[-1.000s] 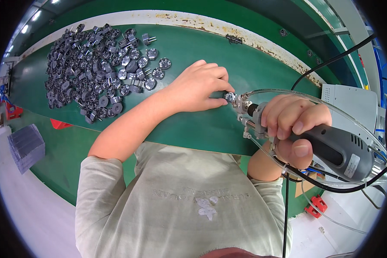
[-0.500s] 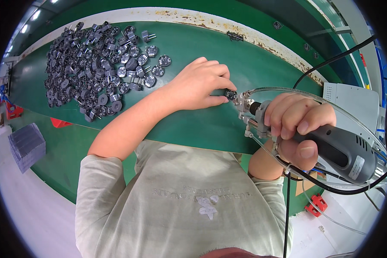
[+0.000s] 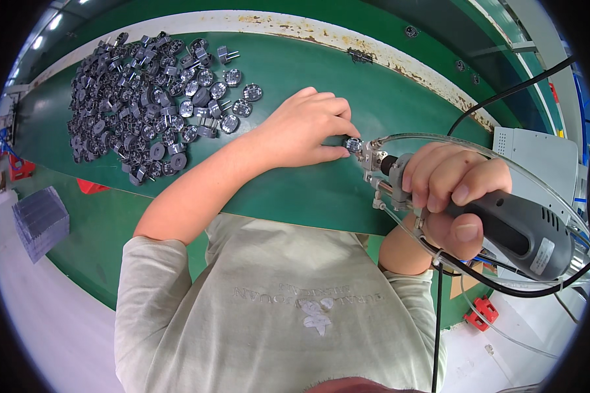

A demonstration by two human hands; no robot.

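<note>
Between my left hand's (image 3: 308, 130) thumb and fingertips sits a small round black electronic part (image 3: 353, 145), its shiny face partly visible. My right hand (image 3: 453, 190) is wrapped round a grey electric screwdriver (image 3: 521, 229), held almost level. The metal head (image 3: 372, 157) of that screwdriver is right at the part; whether they touch, I cannot tell. Clear tubes (image 3: 439, 137) and black cables run along the tool. Over the left of the green table lies a heap of similar round black parts (image 3: 137, 105), several with pins sticking out.
A rusty white rail (image 3: 295, 24) borders the far side of the green table (image 3: 295, 203). Beyond it, a few round parts (image 3: 411, 31) lie on a green surface. A grey metal box (image 3: 537, 157) stands at the right. Red supports (image 3: 482, 314) are near the floor.
The part at my left fingertips shows a brighter, shinier face. Both hands have barely moved. Beyond the rail, the round parts have shifted left.
</note>
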